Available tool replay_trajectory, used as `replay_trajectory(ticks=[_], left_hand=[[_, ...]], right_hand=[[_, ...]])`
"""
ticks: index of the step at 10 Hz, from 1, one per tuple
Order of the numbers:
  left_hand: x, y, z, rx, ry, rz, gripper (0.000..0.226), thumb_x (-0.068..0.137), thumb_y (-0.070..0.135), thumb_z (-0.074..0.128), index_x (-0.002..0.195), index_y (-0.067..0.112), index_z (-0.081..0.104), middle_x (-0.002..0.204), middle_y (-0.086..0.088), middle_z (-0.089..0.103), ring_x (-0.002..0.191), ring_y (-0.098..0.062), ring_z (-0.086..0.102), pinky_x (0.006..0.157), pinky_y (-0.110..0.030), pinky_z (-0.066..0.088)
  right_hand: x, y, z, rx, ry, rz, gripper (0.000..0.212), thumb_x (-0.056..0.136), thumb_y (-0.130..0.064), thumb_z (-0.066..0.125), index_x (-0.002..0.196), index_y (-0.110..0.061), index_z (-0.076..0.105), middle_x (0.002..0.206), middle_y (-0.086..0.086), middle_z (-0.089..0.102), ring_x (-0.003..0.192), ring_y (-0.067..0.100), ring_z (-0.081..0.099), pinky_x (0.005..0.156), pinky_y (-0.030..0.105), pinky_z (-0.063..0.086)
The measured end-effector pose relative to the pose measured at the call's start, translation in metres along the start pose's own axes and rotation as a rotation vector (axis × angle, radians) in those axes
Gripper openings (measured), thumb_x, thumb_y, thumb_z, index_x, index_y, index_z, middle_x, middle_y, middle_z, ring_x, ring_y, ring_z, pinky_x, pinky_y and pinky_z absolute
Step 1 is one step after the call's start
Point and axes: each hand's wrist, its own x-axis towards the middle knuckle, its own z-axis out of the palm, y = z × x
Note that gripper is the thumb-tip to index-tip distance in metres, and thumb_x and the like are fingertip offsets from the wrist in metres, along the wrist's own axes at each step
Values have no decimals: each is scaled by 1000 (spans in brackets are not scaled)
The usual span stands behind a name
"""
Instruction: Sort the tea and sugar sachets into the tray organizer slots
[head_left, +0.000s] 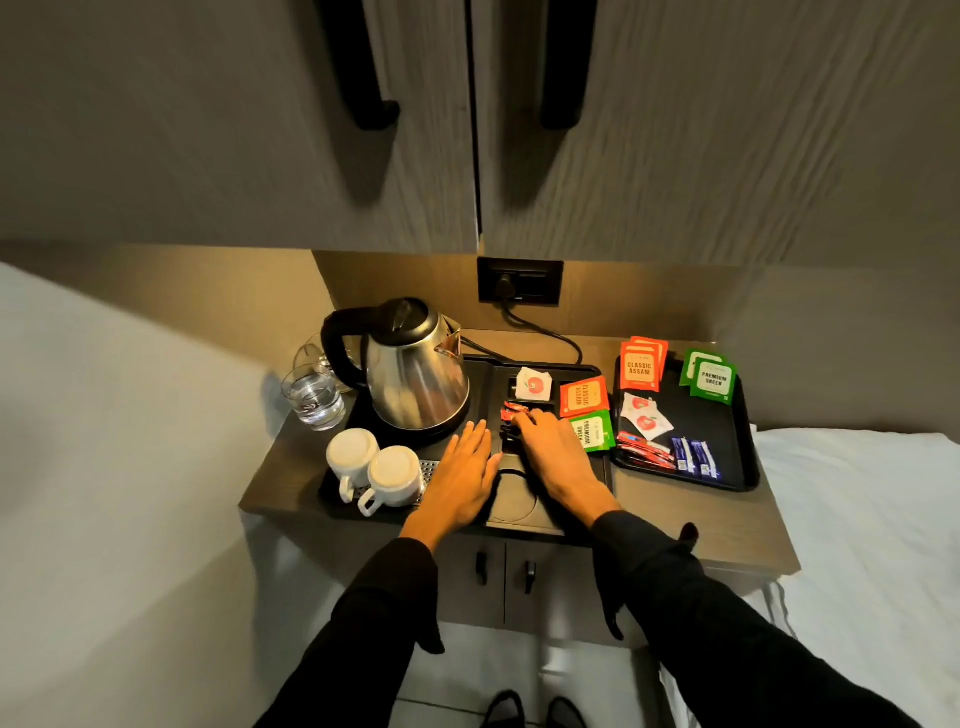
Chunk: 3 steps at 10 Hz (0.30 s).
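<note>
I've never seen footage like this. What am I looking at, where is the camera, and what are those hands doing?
There is no machine here: a person wears a camera on the head, looking down at their own arms. The left hand lies flat on the black organizer tray. The right hand has its fingertips at some red sachets in a slot; whether it grips them is unclear. That tray also holds a kettle, two upturned cups and tea sachets. A second tray to the right holds more sachets waiting to be sorted.

Orange (584, 397) and green tea sachets (591, 431) fill adjacent organizer slots (550, 375) — red sugar sticks (514, 410) lie just left.
</note>
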Motion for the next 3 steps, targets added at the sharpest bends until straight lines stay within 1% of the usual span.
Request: replay_trajectory(ticks=[1,2,3], left_hand=[[-3,-1,-1,25,-36,26,59,111,36,25,161,8,11,172,-8,5,159,-20,-1,129,-37,0],[8,4,-13,7,-26,10,61,111,37,24,161,8,8,172,-9,1,159,-21,-5,129,-39,1],[-30,73,-60,124,185,120,64,109,40,22,161,10,1,171,-8,-6,159,-23,-8,130,-42,2]], right_hand=[[-10,4,5,-58,-17,-13,38,99,-20,60,137,-15,56,135,10,59,124,27,57,102,38,45],[-5,10,-3,-11,-15,8,36,99,-19,60,135,-13,60,134,10,61,123,26,59,104,34,48],[-50,21,-74,66,267,-19,44,93,-11,67,137,-9,61,138,13,62,126,28,61,106,35,49]])
